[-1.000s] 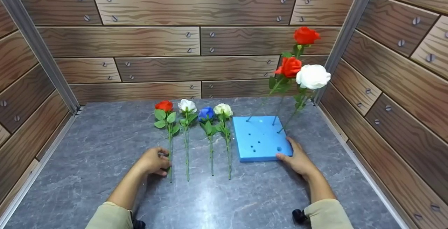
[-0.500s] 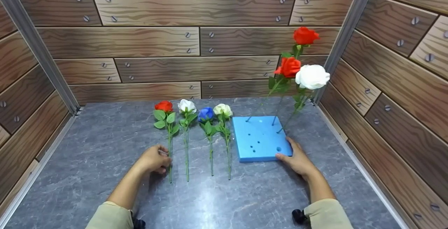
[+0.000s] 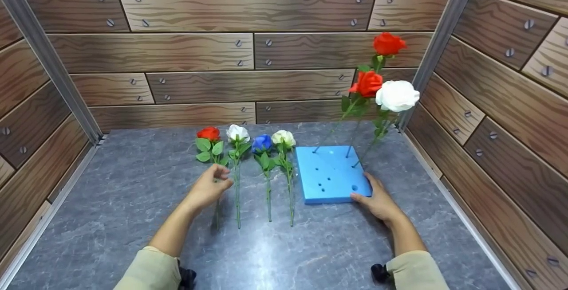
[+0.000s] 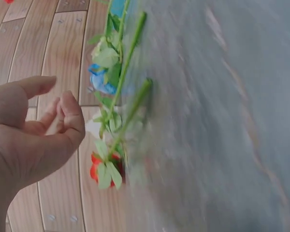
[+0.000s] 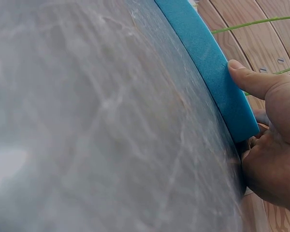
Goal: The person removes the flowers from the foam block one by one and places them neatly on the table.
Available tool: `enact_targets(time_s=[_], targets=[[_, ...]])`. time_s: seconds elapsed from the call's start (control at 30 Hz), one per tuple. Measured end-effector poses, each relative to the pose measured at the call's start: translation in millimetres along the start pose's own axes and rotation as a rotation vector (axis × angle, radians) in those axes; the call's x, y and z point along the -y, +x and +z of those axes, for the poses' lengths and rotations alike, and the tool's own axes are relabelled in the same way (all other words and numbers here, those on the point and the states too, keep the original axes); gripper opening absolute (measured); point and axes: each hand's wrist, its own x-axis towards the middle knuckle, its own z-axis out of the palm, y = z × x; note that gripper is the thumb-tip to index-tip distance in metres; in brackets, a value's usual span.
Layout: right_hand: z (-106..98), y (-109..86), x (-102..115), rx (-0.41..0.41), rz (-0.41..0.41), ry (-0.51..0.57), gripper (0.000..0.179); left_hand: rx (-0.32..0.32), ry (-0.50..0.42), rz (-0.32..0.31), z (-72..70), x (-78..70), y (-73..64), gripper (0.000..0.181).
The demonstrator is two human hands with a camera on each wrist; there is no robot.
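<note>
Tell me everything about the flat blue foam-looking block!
This roughly square, flat blue block looks like foam. Its top has several small holes and a bigger one. It lies on the grey marbled tabletop. Three green-stemmed roses, two red, one white, stand in it. A bare right hand grips its near right corner.

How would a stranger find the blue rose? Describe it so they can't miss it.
On the grey tabletop, find the light-blue block with holes in its top. To its left, the blue rose lies flat between a white rose and a cream rose. Its colour sets it apart: no other bloom in view is blue.
</note>
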Motion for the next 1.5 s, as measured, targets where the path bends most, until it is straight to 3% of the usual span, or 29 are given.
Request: enact_targets(time_s=[0.3, 0.5, 0.63, 0.83, 1.07, 1.5], targets=[[-1.7, 2.5, -1.5, -0.003, -0.002, -0.001, 0.107, -0.023, -0.164, 0.176, 32.1, -24.7, 10.7, 0.03], [0.2, 2.3, -2.5, 0.001, -0.006, 0.002, 0.107, -0.026, -0.15, 0.221, 55.9, -39.6, 17.7, 0.029], [-1.0, 1.4, -2.5, -0.002, -0.005, 0.001, 0.107, -0.006, -0.19, 0.253, 74.9, -48.7, 25.2, 0.03], [-1.8, 1.3, -1.5, -0.002, -0.002, -0.002, 0.108, 0.052, -0.248, 0.25, 108.3, -61.1, 34.0, 0.032], [-0.2, -0.2, 0.4, -0.001, 0.0, 0.01, 0.106, 0.089, -0.248, 0.24, 143.5, -71.0, 39.7, 0.033], [0.8, 2.1, -1.9, -0.012, 0.0, 0.022, 0.106, 0.127, -0.237, 0.236, 182.0, -75.7, 52.0, 0.032]])
